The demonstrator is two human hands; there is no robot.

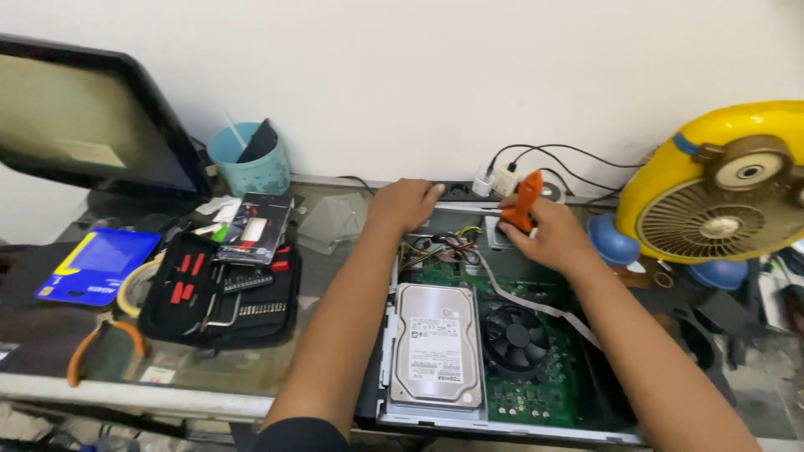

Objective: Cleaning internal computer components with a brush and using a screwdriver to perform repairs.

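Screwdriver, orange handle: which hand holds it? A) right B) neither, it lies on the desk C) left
A: the right hand grips the orange-handled screwdriver at the back edge of the open computer case, while the left hand rests on that edge without it.

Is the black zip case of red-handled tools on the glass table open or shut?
Open. The black zip tool case lies spread flat on the glass table, its red-handled tools and row of metal bits showing inside.

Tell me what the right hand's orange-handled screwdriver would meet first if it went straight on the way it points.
The right hand aims the orange-handled screwdriver down and left, so probably the open case's far edge by the coloured wires; depth is unclear.
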